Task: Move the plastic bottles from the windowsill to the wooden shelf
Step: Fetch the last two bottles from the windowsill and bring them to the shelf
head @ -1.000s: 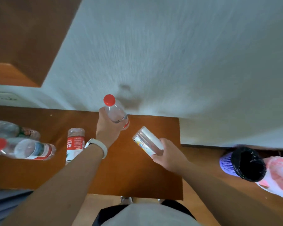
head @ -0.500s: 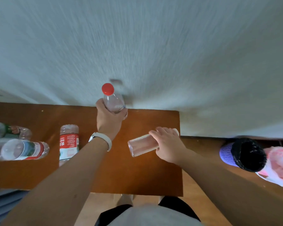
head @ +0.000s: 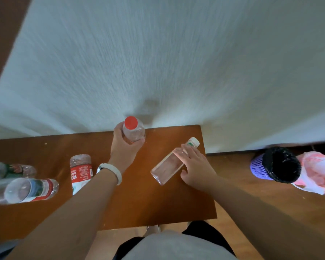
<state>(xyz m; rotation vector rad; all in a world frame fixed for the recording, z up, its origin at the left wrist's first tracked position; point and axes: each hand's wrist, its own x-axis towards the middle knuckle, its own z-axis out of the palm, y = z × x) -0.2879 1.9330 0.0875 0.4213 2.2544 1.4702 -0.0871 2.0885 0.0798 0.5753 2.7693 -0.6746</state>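
Brown wooden shelf (head: 143,199) across lower centre and left of frame, meeting white textured wall (head: 158,53) above. Left hand (head: 123,147), white wristband (head: 111,172) on wrist, wrapped around red-capped bottle (head: 133,129) standing upright at shelf's back edge, touching or nearly touching wall; fingers curled on its body. Right hand (head: 196,168) laid over square clear bottle (head: 172,162) with white cap, tilted toward upper right, near shelf's right edge; fingers spread loosely along its side, palm beside it, firm hold or mere contact impossible to tell. Red-labelled bottle (head: 81,172) lying on shelf left of left wrist. Two more clear bottles (head: 28,190) lying at far left, one partly green-labelled. Purple mesh bin (head: 274,167) with black liner on wooden floor at right, pink-and-white bag (head: 319,173) just beside it.
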